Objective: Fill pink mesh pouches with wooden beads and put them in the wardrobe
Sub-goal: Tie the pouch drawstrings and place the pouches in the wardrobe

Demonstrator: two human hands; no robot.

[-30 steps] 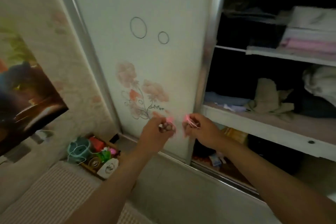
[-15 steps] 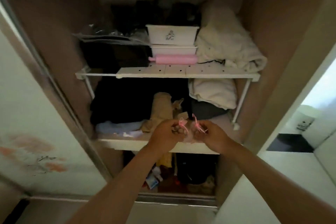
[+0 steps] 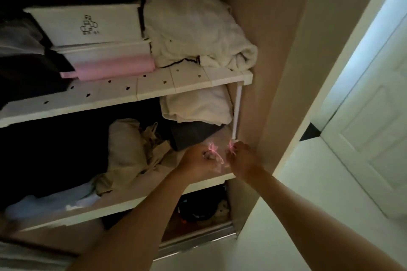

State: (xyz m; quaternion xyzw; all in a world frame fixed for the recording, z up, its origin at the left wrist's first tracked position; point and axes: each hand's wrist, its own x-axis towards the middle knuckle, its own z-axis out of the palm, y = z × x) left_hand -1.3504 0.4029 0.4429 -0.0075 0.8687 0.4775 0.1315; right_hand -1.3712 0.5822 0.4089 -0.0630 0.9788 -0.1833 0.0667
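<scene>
We hold the pink mesh pouch [image 3: 217, 161] over the right end of the wardrobe shelf [image 3: 154, 196], near a white post [image 3: 236, 112]. Our left hand [image 3: 193, 161] grips its body, and our right hand [image 3: 244, 160] pinches a pink drawstring [image 3: 230, 145].

A home is showing: a wardrobe [image 3: 267, 55] is holding folded clothes [image 3: 196, 105] just above the fingers [image 3: 238, 146], white storage boxes [image 3: 88, 25] are sitting higher to their left, a panelled door [image 3: 378, 138] is standing well right.
</scene>
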